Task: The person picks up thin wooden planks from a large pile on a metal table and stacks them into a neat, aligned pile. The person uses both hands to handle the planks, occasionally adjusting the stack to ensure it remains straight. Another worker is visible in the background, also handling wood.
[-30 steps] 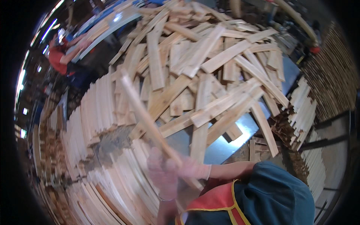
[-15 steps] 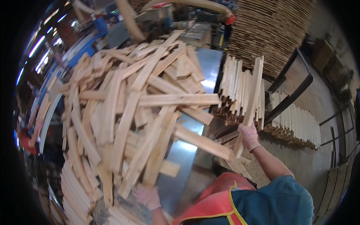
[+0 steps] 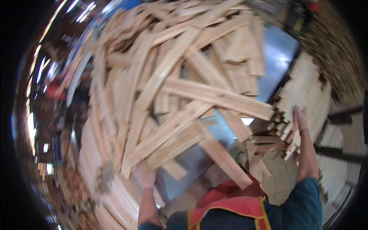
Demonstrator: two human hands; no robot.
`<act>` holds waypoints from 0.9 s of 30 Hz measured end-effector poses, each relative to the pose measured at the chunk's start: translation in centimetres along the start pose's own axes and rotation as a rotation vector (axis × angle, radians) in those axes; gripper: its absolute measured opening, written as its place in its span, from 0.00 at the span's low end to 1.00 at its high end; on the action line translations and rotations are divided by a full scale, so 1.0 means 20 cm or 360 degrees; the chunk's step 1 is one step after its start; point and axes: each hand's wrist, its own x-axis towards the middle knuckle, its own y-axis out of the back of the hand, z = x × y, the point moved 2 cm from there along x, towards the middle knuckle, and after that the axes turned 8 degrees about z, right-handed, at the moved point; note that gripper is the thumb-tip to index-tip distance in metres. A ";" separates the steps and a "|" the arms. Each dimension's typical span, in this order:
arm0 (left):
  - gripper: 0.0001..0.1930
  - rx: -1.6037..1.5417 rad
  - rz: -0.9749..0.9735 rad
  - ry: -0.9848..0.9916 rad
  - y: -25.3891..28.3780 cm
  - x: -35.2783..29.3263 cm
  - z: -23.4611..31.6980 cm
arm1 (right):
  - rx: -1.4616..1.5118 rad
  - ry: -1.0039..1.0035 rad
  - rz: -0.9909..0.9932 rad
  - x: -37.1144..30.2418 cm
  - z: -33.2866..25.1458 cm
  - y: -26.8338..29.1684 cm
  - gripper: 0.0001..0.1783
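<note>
A large loose pile of pale wooden boards (image 3: pixel 184 88) lies crisscrossed on a metal table (image 3: pixel 191 184). At the pile's near left edge, my gloved left hand (image 3: pixel 145 177) touches the end of a board (image 3: pixel 174 149); motion blur hides how its fingers are set. My gloved right hand (image 3: pixel 301 118) is over at the right, against a neat stack of boards (image 3: pixel 306 90). It grips a board (image 3: pixel 293 138) near its lower end, and that board lies along the stack. Its far end blends into the stack.
One board (image 3: pixel 226 159) juts over the table edge toward my red apron (image 3: pixel 230 207). A few short boards (image 3: pixel 264 147) lie low between table and stack. Dark metal bars (image 3: pixel 341 153) cross at the right. More boards (image 3: pixel 119 199) are stacked at the near left.
My right hand has brought its raised board down onto the right stack. The view has turned and moved closer to the pile. My left hand has come against a board end.
</note>
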 end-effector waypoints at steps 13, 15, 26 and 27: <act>0.43 -0.0719 -0.0117 0.0287 -0.27 -0.16 -0.34 | -0.1134 0.0742 -0.1207 -2.14 0.01 -0.56 0.57; 0.43 -0.1486 -0.0181 0.0342 -0.28 -0.30 -0.45 | -0.0704 -0.0112 -0.1322 -2.27 -0.12 -0.64 0.50; 0.41 -0.1640 -0.0144 0.0625 -0.32 -1.27 -1.03 | 0.1078 -0.1328 -0.2003 -3.43 -0.74 -1.55 0.21; 0.40 -0.1627 -0.0124 0.0679 -0.29 -1.27 -1.07 | 0.1420 -0.1602 -0.1929 -3.40 -0.77 -1.69 0.19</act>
